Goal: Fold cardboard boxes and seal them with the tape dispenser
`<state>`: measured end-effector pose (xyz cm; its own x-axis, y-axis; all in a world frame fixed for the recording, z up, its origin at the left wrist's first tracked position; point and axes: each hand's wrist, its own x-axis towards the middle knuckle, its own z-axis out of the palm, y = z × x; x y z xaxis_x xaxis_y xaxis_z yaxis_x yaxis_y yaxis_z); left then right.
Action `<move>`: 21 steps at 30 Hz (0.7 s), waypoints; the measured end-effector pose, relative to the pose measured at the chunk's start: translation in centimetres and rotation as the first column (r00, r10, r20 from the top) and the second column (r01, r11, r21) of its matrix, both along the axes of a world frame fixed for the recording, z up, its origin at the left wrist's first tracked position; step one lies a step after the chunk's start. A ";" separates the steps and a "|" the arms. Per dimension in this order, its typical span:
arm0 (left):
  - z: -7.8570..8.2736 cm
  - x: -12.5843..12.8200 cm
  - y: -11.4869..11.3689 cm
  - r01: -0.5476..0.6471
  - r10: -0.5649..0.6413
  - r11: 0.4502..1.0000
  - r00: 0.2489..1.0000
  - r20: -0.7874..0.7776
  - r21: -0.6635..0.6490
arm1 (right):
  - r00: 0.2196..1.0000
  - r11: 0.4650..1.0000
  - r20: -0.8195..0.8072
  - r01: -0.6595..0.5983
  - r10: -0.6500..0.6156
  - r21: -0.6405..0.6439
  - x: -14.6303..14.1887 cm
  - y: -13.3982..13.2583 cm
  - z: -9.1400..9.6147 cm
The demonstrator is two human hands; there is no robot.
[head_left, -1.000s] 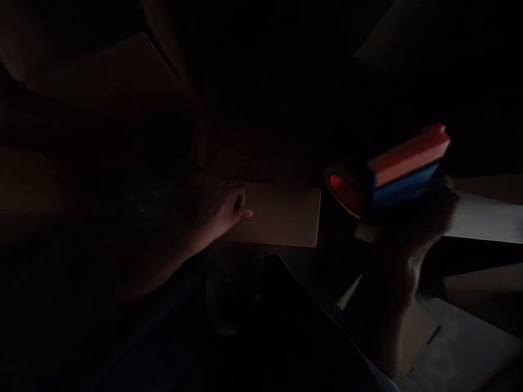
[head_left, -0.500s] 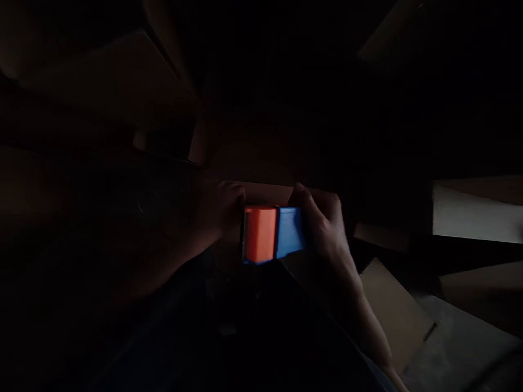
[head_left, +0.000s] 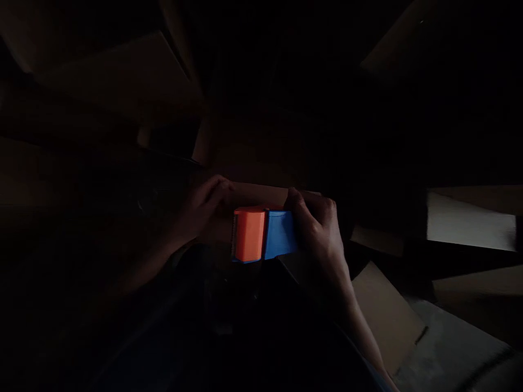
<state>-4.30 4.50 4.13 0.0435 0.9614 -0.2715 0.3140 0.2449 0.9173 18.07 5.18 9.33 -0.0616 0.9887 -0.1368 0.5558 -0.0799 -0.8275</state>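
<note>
The picture is very dark. My right hand (head_left: 318, 220) is closed round an orange and blue tape dispenser (head_left: 250, 235), whose toothed edge faces left. Its thumb and knuckles are at the right end of a brown cardboard box (head_left: 261, 191), just behind the dispenser. At the box's left end, my left hand (head_left: 210, 198) has its fingers curled over the top edge, apart from the dispenser. Shadow hides the fingertips of both hands and most of the box's lower part.
Cardboard flaps (head_left: 118, 76) stand at the upper left. On the right are a pale box side (head_left: 469, 220) and a flat cardboard piece (head_left: 386, 310) lying near a grey floor patch (head_left: 453, 343). My dark-clothed legs (head_left: 171, 326) are below the hands.
The tape dispenser and my right hand have shifted slightly left. My left hand has moved left along the box, widening its distance from the dispenser. The view has turned a little.
</note>
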 end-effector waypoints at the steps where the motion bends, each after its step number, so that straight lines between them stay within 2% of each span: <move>1: 0.7 -0.2 -0.3 -0.029 0.031 0.999 0.999 0.031 -0.034 | 1.000 1.000 0.002 -0.001 0.001 0.000 0.0 0.0 0.0; 3: 1.7 -0.3 -1.3 -0.023 0.036 0.991 0.994 0.101 -0.131 | 1.000 1.000 0.003 0.001 -0.001 -0.007 0.0 -0.1 0.0; 6: 2.4 -0.3 -3.1 0.059 0.005 0.960 0.973 0.230 -0.273 | 1.000 1.000 0.010 0.007 -0.007 -0.005 -0.2 -0.4 0.0; 10: 2.8 -0.4 -4.6 0.049 0.062 0.937 0.952 0.301 -0.347 | 1.000 1.000 0.013 0.011 -0.010 -0.025 -0.2 -0.7 0.1; 13: 3.1 -0.4 -4.7 0.071 0.035 0.945 0.948 0.316 -0.319 | 1.000 0.999 0.004 0.003 -0.003 -0.035 0.0 -0.7 0.2; 18: 3.7 0.2 -4.5 0.119 -0.077 0.983 0.958 0.278 -0.139 | 1.000 1.000 -0.015 0.002 -0.002 -0.025 0.0 -0.7 0.2; 21: 4.2 0.6 -4.7 0.132 -0.101 0.986 0.958 0.270 -0.101 | 1.000 0.999 -0.020 0.004 -0.005 -0.032 0.0 -0.8 0.2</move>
